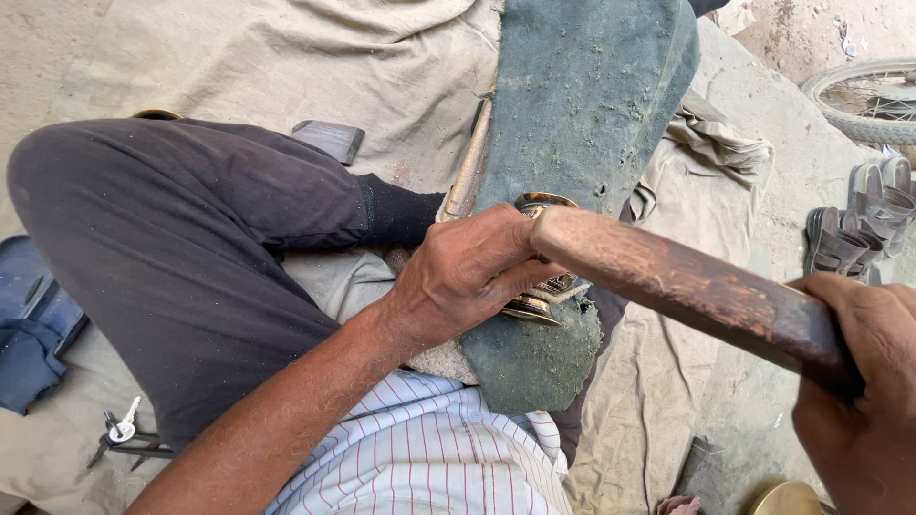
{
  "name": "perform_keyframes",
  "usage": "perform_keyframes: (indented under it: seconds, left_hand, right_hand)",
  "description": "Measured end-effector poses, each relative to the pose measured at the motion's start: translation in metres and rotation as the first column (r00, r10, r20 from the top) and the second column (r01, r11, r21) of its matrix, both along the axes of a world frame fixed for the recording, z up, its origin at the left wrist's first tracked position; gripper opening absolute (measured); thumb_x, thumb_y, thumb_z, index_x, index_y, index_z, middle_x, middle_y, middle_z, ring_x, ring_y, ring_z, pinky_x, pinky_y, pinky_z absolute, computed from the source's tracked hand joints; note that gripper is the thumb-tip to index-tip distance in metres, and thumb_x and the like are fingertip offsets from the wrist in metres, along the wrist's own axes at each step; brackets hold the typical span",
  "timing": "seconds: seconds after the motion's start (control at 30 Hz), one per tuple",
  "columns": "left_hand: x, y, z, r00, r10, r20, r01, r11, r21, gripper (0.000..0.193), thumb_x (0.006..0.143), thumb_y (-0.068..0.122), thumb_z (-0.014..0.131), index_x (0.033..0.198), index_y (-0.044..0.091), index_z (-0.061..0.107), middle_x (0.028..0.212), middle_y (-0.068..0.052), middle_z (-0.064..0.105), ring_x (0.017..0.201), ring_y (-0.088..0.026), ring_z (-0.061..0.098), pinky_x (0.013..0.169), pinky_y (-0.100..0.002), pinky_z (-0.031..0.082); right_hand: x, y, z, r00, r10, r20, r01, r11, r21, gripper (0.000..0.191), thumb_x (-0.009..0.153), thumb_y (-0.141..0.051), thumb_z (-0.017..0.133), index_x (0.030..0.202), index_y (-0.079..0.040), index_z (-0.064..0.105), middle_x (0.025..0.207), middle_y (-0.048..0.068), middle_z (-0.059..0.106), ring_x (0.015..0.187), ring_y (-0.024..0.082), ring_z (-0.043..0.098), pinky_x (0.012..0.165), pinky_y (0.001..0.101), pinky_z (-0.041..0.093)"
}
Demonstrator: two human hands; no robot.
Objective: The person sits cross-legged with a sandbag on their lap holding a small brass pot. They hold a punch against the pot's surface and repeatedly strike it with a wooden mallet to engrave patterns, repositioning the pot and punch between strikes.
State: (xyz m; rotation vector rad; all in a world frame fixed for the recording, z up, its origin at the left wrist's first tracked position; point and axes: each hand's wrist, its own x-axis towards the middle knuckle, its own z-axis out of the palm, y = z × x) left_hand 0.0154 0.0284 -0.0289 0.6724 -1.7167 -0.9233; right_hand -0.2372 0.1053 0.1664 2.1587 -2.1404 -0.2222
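My left hand (468,272) grips a small ribbed brass vessel (540,300) and presses it against a grey-green padded mat (582,95) that runs over my lap. A thick reddish wooden mallet (687,286) lies across the vessel's top, its rounded end touching my left fingers. My right hand (863,391) at the right edge is closed round the mallet's other end. Much of the vessel is hidden under the fingers and the mallet.
My bent leg in dark trousers (181,248) fills the left. Beige cloth (315,57) covers the ground. Keys and a small tool (124,434) lie at lower left, a blue object (33,305) at far left. Sandals (859,229) and a bicycle wheel (863,95) sit at right. A brass disc (784,499) shows at the bottom.
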Motion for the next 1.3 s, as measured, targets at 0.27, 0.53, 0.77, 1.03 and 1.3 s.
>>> perform_keyframes:
  seconds: [0.27, 0.53, 0.77, 1.03, 1.3]
  left_hand:
    - [0.004, -0.004, 0.002, 0.999, -0.044, -0.014, 0.044, 0.998, -0.05, 0.032, 0.1, 0.022, 0.076, 0.126, 0.014, 0.06, 0.098, -0.001, 0.066, 0.087, -0.013, 0.069, 0.075, -0.029, 0.063]
    - [0.005, -0.008, 0.002, 0.996, -0.086, 0.004, 0.086, 0.996, -0.034, 0.036, 0.1, 0.022, 0.076, 0.132, 0.017, 0.06, 0.096, 0.0, 0.065, 0.083, -0.014, 0.068, 0.073, -0.032, 0.061]
    - [0.007, -0.011, 0.0, 0.994, -0.108, 0.027, 0.11, 0.991, -0.072, 0.042, 0.102, 0.022, 0.075, 0.138, 0.019, 0.055, 0.095, 0.0, 0.063, 0.082, -0.015, 0.066, 0.071, -0.034, 0.058]
    - [0.005, -0.014, -0.005, 0.993, -0.121, 0.008, 0.121, 0.987, -0.109, 0.041, 0.102, 0.021, 0.075, 0.137, 0.019, 0.054, 0.096, 0.0, 0.063, 0.083, -0.013, 0.067, 0.072, -0.029, 0.062]
    - [0.006, -0.016, -0.005, 0.99, -0.143, 0.015, 0.144, 0.981, -0.128, 0.041, 0.102, 0.021, 0.074, 0.137, 0.022, 0.054, 0.096, 0.001, 0.063, 0.085, -0.013, 0.068, 0.073, -0.029, 0.063]
  right_hand:
    - [0.01, 0.001, 0.001, 0.996, -0.01, 0.091, 0.014, 0.999, -0.036, 0.045, 0.088, 0.012, 0.07, 0.131, 0.005, 0.062, 0.096, 0.021, 0.065, 0.081, 0.027, 0.069, 0.075, 0.0354, 0.055]
    - [0.008, 0.006, 0.002, 0.989, -0.004, 0.145, 0.015, 0.997, -0.073, 0.045, 0.088, 0.01, 0.071, 0.132, 0.007, 0.06, 0.096, 0.021, 0.065, 0.08, 0.024, 0.068, 0.074, 0.0331, 0.054]
    - [-0.005, 0.011, -0.003, 0.983, -0.032, 0.18, 0.045, 0.997, -0.068, 0.04, 0.087, 0.006, 0.07, 0.126, 0.005, 0.061, 0.095, 0.016, 0.066, 0.077, 0.022, 0.066, 0.072, 0.0314, 0.052]
    - [-0.006, 0.016, -0.003, 0.985, 0.153, -0.084, -0.158, 0.986, -0.06, 0.043, 0.083, 0.01, 0.071, 0.124, 0.005, 0.058, 0.104, 0.018, 0.066, 0.089, 0.024, 0.068, 0.084, 0.0296, 0.055]
    - [0.009, 0.012, -0.003, 0.999, 0.005, 0.031, -0.004, 0.999, -0.05, 0.048, 0.074, 0.012, 0.073, 0.121, 0.007, 0.062, 0.094, 0.022, 0.065, 0.079, 0.029, 0.067, 0.076, 0.0364, 0.054]
